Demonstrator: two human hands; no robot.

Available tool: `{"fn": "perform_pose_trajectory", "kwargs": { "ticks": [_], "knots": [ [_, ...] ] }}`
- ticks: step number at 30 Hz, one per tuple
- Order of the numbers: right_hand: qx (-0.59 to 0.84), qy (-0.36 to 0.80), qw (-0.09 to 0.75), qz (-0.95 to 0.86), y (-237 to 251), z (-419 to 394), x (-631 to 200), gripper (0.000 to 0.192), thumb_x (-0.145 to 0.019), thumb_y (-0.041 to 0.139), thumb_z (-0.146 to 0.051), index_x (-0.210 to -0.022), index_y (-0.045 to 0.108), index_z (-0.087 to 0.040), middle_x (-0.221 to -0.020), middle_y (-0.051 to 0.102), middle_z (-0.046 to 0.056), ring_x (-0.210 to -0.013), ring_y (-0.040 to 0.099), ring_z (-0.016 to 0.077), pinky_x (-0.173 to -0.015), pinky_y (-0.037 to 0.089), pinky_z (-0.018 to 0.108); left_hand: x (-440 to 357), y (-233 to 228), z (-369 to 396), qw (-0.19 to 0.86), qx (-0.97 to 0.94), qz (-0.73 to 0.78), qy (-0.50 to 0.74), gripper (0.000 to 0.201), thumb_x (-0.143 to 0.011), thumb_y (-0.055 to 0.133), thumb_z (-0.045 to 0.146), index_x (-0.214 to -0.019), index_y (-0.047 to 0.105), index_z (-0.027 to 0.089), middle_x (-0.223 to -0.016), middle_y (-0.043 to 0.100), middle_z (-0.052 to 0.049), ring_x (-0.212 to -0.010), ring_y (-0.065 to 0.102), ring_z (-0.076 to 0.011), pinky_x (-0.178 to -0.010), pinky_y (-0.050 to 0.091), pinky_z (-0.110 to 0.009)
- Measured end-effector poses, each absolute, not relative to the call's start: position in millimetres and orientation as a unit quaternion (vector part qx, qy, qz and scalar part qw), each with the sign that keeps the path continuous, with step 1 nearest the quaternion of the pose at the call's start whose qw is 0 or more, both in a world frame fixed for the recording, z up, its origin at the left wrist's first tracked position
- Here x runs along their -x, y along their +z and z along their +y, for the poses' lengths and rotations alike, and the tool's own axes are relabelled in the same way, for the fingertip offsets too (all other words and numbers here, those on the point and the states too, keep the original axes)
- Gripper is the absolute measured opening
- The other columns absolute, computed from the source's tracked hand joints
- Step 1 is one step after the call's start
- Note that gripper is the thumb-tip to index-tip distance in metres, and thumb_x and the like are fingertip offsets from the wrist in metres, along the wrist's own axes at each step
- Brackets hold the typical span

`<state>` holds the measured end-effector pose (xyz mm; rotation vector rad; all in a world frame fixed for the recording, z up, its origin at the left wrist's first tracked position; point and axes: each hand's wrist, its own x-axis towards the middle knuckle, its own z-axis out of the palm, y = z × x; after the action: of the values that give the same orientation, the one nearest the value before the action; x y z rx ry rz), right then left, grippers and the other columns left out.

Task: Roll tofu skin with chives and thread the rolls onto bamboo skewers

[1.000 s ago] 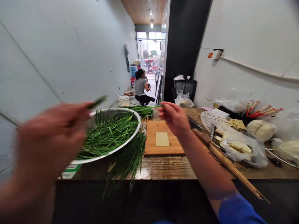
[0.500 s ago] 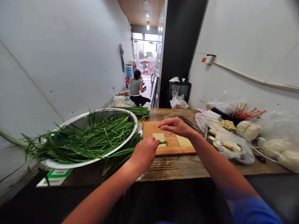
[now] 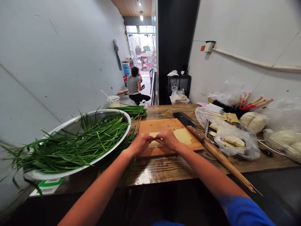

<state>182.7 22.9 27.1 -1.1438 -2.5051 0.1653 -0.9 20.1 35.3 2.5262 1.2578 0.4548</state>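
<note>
Left hand (image 3: 139,145) and right hand (image 3: 169,140): met at near edge of board (image 3: 164,125), fingers curled and pinched on pale sheet (image 3: 154,142); closed on it from both sides. Sheet: flat on board, partly covered by fingers. Second sheet (image 3: 182,136): on board, just right of right hand. Cleaver (image 3: 188,123): laid across board's right edge, handle toward skewers (image 3: 225,161). Skewers: bundle on table (image 3: 164,169), running to near right edge. Bowl (image 3: 70,125) of chives (image 3: 77,146): left of board, touching it or nearly so; could not tell. Bags (image 3: 235,141): right of cleaver, against wall. Person (image 3: 135,86): seated on floor, far end.
</note>
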Motion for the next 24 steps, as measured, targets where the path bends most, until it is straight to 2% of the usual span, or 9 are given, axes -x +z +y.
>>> {"fn": "perform_pose_trajectory", "kwargs": {
  "ticks": [4, 7, 11, 15, 19, 24],
  "knots": [
    [0.429, -0.040, 0.148, -0.890, 48.2, 8.3, -182.5, 0.021, -0.088, 0.051, -0.026, -0.087, 0.069, -0.017, -0.084, 0.070, 0.009, -0.079, 0.063, 0.0177, -0.070, 0.038, 0.025, -7.4, 52.8, 12.1, 0.138, -0.875, 0.434, 0.165, 0.027, -0.085, 0.045, 0.021, -0.089, 0.071, 0.017, -0.075, 0.067, -0.005, -0.068, 0.057, -0.0142, -0.061, 0.037, -0.021],
    [0.441, -0.078, 0.114, -0.887, 66.7, 0.4, -192.2, 0.022, -0.088, 0.049, -0.024, -0.082, 0.069, -0.016, -0.080, 0.069, 0.010, -0.076, 0.061, 0.0183, -0.070, 0.036, 0.027, -13.5, 67.4, 11.6, 0.188, -0.858, 0.448, 0.167, 0.025, -0.082, 0.048, 0.023, -0.086, 0.072, 0.017, -0.065, 0.065, -0.002, -0.058, 0.053, -0.0113, -0.055, 0.034, -0.020],
    [0.459, -0.051, 0.099, -0.882, 81.4, -1.7, -214.5, 0.021, -0.087, 0.050, -0.024, -0.086, 0.070, -0.017, -0.082, 0.069, 0.009, -0.078, 0.060, 0.0168, -0.067, 0.035, 0.024, -14.0, 76.8, 15.6, 0.257, -0.834, 0.457, 0.172, 0.026, -0.078, 0.051, 0.025, -0.089, 0.072, 0.015, -0.056, 0.060, 0.001, -0.050, 0.048, -0.0094, -0.049, 0.031, -0.019],
    [0.450, -0.040, 0.096, -0.887, 91.2, -5.5, -227.7, 0.018, -0.085, 0.056, -0.027, -0.094, 0.070, -0.020, -0.086, 0.068, 0.006, -0.081, 0.059, 0.0157, -0.067, 0.036, 0.023, -18.4, 77.0, 15.8, 0.251, -0.838, 0.446, 0.191, 0.025, -0.075, 0.051, 0.025, -0.076, 0.072, 0.012, -0.053, 0.058, 0.000, -0.048, 0.045, -0.0086, -0.048, 0.030, -0.019],
    [0.427, -0.072, 0.104, -0.895, 102.4, -8.6, -219.5, 0.022, -0.082, 0.060, -0.035, -0.096, 0.071, -0.021, -0.091, 0.066, 0.008, -0.089, 0.057, 0.0184, -0.072, 0.037, 0.025, -29.7, 81.9, 12.0, 0.243, -0.840, 0.448, 0.188, 0.023, -0.072, 0.050, 0.021, -0.072, 0.071, 0.013, -0.052, 0.057, 0.001, -0.047, 0.043, -0.0079, -0.047, 0.028, -0.019],
    [0.454, -0.031, 0.045, -0.889, 109.4, 3.9, -201.8, 0.024, -0.081, 0.057, -0.036, -0.082, 0.074, -0.018, -0.076, 0.069, 0.008, -0.069, 0.060, 0.0176, -0.057, 0.032, 0.025, -39.7, 96.3, 11.2, 0.239, -0.847, 0.440, 0.181, 0.021, -0.066, 0.048, 0.013, -0.059, 0.068, 0.012, -0.045, 0.051, 0.003, -0.044, 0.040, -0.0065, -0.044, 0.026, -0.018]
  ]
}}
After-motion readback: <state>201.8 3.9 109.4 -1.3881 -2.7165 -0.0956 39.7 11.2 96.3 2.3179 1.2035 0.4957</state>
